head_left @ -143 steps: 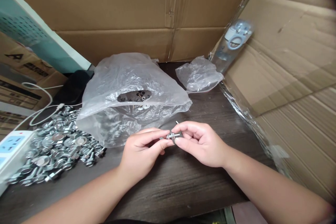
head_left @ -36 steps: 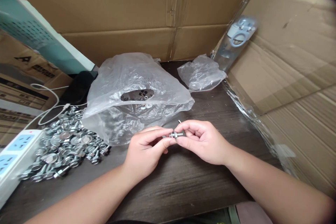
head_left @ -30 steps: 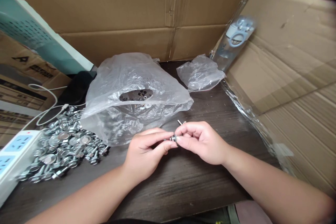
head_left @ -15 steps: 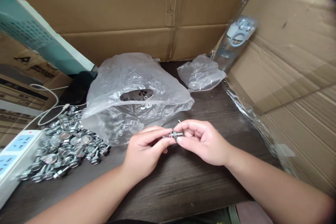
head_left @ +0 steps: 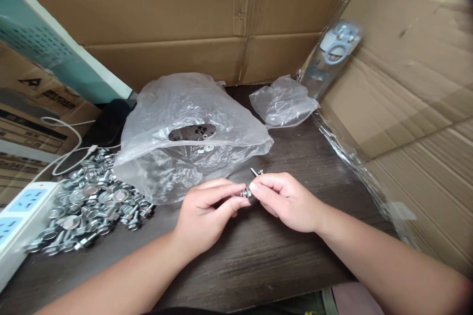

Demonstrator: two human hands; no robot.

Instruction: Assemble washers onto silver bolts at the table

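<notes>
My left hand [head_left: 201,216] and my right hand [head_left: 283,201] meet over the dark table [head_left: 258,256], both pinched on one small silver bolt with a washer [head_left: 245,193] held between their fingertips. A second bolt end [head_left: 254,172] sticks up from my right hand's curled fingers. Just behind the hands lies a large clear plastic bag [head_left: 188,133] with small metal parts showing through a hole in its top. A heap of assembled silver bolts and washers [head_left: 90,202] lies to the left of my left hand.
A smaller crumpled plastic bag [head_left: 283,103] lies at the back right beside a clear bottle [head_left: 330,56]. Cardboard walls [head_left: 406,83] close in the back and right. A white power strip [head_left: 20,221] and white cable [head_left: 66,152] sit at the left edge.
The hands stay pinched together on the bolt; my right fingers have shifted along it, closing over the bolt's shank, which showed half a second ago. The pile and bags have not moved.
</notes>
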